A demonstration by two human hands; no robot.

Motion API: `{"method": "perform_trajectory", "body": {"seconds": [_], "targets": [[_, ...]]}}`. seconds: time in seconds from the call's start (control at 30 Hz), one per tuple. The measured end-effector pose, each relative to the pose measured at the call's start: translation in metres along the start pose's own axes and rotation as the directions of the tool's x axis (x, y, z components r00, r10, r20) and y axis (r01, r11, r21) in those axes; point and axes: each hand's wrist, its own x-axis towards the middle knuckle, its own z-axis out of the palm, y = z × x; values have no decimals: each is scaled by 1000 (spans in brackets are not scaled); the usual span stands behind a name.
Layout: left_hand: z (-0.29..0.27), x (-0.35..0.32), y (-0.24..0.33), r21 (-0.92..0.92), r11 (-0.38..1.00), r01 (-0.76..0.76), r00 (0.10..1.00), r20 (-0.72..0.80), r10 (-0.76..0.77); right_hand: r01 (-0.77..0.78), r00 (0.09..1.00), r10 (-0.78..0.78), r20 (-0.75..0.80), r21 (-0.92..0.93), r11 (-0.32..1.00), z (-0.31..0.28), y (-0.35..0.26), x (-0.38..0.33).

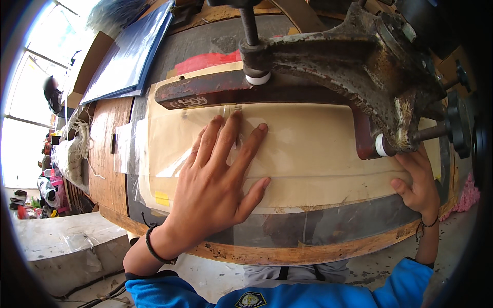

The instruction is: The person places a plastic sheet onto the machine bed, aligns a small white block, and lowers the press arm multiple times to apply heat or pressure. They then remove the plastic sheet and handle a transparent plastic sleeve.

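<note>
My left hand (218, 167) lies flat with its fingers spread on a clear plastic sheet (303, 128), which covers cream paper (308, 192) on the worktable. Its fingertips are just short of a dark red L-shaped metal bar (215, 93). Over the bar stands a worn cast-metal press (328, 56) with screw knobs. My right hand (418, 182) rests at the right end of the sheet, below the bar's short leg. Its thumb is apart from the fingers, and the fingertips are partly hidden beside the press.
A stack of blue-edged clear sheets (128, 56) leans at the far left, next to a cardboard box (90, 66). White string (79, 133) hangs by the wooden board (108, 149). The table's rounded wooden edge (287, 252) runs before me. Pink material (465, 195) lies at right.
</note>
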Motion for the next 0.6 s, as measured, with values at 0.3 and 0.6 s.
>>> {"method": "perform_trajectory", "body": {"seconds": [0.3, 0.6], "targets": [[-1, 1, 0, -1, 1000, -3, 1000, 3, 3, 0, 1000, 0, -5, 13, 1000, 1, 1, -1], [-1, 2, 0, -5, 1000, -8, 1000, 6, 8, -13, 1000, 13, 7, -3, 1000, 1, 2, -2]]}}
